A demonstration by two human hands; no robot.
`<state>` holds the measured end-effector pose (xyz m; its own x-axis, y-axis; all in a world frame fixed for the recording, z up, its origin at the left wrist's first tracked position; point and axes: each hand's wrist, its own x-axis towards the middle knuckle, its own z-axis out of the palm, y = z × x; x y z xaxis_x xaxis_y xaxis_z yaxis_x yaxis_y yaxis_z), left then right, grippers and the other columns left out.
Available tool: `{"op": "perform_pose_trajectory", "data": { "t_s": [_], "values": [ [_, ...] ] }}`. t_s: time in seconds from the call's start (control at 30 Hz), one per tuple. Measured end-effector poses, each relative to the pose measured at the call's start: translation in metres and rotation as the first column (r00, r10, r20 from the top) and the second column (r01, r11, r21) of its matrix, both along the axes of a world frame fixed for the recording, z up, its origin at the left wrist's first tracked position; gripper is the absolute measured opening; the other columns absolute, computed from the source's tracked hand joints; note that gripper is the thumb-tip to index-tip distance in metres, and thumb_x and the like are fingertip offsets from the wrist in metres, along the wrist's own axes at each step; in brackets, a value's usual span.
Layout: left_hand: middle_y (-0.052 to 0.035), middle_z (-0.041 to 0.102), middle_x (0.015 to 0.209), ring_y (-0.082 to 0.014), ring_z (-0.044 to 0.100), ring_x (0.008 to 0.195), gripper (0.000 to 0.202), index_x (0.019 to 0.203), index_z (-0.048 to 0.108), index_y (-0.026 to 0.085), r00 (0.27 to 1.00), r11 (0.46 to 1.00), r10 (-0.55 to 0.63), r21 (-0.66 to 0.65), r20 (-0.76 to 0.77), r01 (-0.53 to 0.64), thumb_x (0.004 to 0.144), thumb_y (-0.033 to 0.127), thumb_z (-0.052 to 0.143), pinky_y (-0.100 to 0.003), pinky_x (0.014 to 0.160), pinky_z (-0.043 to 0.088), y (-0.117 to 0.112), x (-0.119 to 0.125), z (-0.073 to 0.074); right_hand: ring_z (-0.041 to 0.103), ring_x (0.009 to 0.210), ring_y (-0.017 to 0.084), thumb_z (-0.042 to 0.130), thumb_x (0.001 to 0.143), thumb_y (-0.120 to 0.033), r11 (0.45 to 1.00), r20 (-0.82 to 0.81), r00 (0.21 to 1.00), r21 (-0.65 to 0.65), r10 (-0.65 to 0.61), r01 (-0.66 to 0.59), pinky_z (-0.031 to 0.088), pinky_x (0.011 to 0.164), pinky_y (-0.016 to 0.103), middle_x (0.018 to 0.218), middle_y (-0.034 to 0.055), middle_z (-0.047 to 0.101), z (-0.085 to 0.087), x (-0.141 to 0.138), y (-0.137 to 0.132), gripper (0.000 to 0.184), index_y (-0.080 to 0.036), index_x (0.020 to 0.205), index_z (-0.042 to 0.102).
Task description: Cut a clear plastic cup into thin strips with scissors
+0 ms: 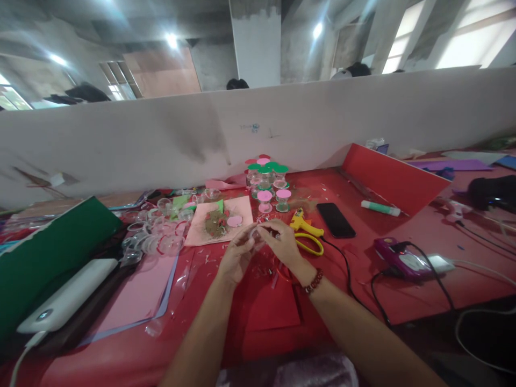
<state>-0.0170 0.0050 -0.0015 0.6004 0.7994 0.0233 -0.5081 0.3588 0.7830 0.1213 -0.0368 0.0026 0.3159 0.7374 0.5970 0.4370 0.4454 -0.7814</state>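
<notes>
Over the middle of the red table, my left hand (237, 257) and my right hand (282, 243) meet, fingers closed on a small clear plastic piece (253, 232). My fingers cover most of it, so its full shape is hidden. Just beyond is a pink sheet (195, 223) bearing a heap of brown grains (216, 224) and a pink paper disc (234, 221). A yellow glue gun (300, 221) lies right of my right hand. Behind my hands stand clear plastic cup shapes joined in pairs (265, 201), topped with pink, green or red discs.
Loose clear plastic cups (155, 239) pile up at left, near a green board (60, 242) and a white power bank (68, 295). To the right are a black phone (336, 219), a glue stick (380, 208), a red board (395, 180) and a purple corded device (407, 260).
</notes>
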Motion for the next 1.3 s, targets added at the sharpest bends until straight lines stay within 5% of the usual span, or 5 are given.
{"op": "perform_pose_trajectory", "data": {
  "t_s": [0.53,0.93,1.03,1.3],
  "values": [
    [-0.0091,0.069,0.113,-0.0179,0.066,0.09,0.04,0.109,0.07,0.018,0.997,1.0,0.009,0.027,-0.076,-0.007,0.07,0.017,0.074,-0.029,0.083,0.052,-0.0029,-0.0033,0.0001,0.056,0.068,0.014,0.052,0.082,-0.017,0.998,0.267,0.962,0.032,-0.063,0.057,0.044,0.065,0.024,0.073,0.0022,0.063,-0.0031,0.0049,-0.0022,0.017,-0.019,0.076,0.067],
    [-0.0086,0.07,0.109,-0.0166,0.067,0.088,0.039,0.107,0.071,0.018,0.996,0.998,0.058,0.016,-0.075,-0.057,0.068,0.013,0.075,-0.029,0.084,0.052,-0.0044,-0.0035,0.0036,0.059,0.066,0.014,0.052,0.082,-0.021,0.997,0.082,0.994,-0.042,-0.066,0.07,0.046,0.064,0.024,0.077,0.0018,0.069,-0.0035,0.0034,0.001,0.017,-0.019,0.084,0.068],
    [-0.0082,0.071,0.108,-0.0167,0.067,0.089,0.04,0.107,0.071,0.018,0.996,0.998,0.057,0.003,-0.075,-0.057,0.067,0.015,0.076,-0.029,0.083,0.051,-0.0039,-0.0037,0.0035,0.061,0.072,0.014,0.055,0.082,-0.021,1.0,0.1,0.995,-0.008,-0.025,0.026,0.048,0.067,0.024,0.088,0.0048,0.07,-0.0023,0.002,-0.0012,0.019,-0.018,0.094,0.069],
    [-0.0087,0.072,0.106,-0.0161,0.067,0.085,0.038,0.107,0.071,0.019,0.991,0.997,0.073,0.03,-0.111,-0.07,0.069,0.016,0.075,-0.027,0.08,0.051,-0.0047,-0.0029,0.0042,0.061,0.072,0.015,0.054,0.085,-0.02,0.999,0.16,0.987,-0.052,0.0,0.009,0.047,0.068,0.025,0.082,0.0035,0.069,-0.0043,0.0037,0.0013,0.016,-0.019,0.087,0.07]
  ]
}}
